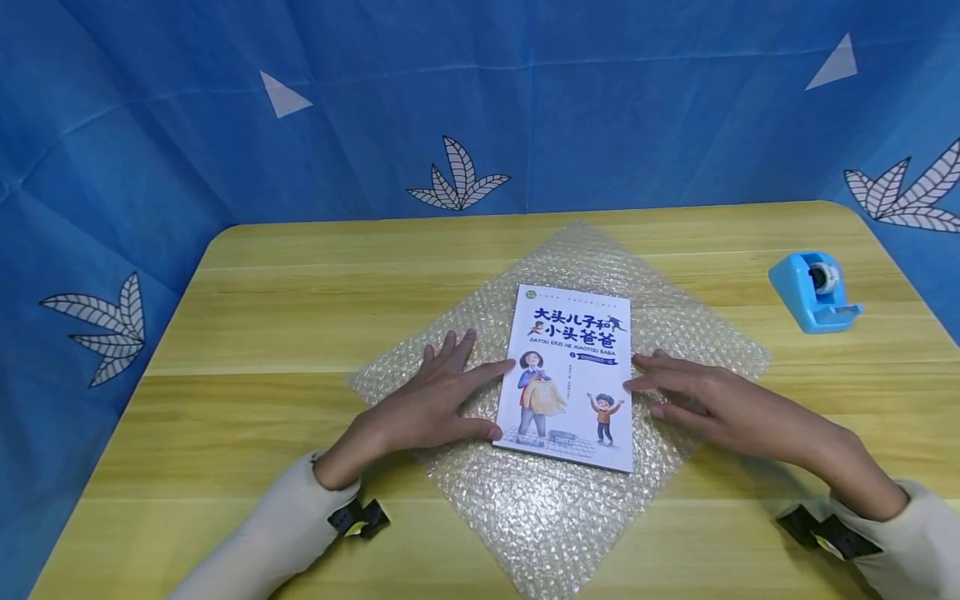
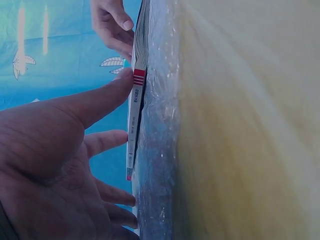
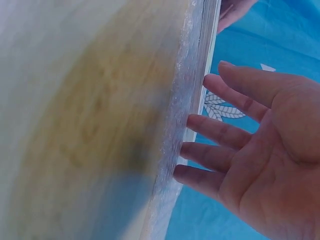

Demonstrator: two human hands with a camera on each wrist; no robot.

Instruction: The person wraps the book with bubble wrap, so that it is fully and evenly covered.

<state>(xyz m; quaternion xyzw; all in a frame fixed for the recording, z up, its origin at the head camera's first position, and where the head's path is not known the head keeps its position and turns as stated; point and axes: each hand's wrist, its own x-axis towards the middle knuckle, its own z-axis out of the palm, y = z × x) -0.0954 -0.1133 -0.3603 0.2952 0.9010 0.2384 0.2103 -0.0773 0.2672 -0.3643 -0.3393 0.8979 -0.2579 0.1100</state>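
Note:
A thin paperback book (image 1: 558,379) with a white illustrated cover lies face up on a sheet of bubble wrap (image 1: 540,517), which is turned like a diamond. My left hand (image 1: 431,400) is spread at the book's left side, its thumb and index fingertip touching the spine edge. In the left wrist view the spine (image 2: 134,120) shows a red band beside the thumb. My right hand (image 1: 708,400) lies along the right edge with its fingers extended, the index fingertip at the cover's edge. Neither hand curls round the book.
On the right of the wooden table (image 1: 262,333) stands a blue tape dispenser (image 1: 813,292) holding a roll of tape. A blue curtain (image 1: 375,100) with leaf prints hangs behind the table and along its sides. Small black devices (image 1: 358,518) sit at both wrists.

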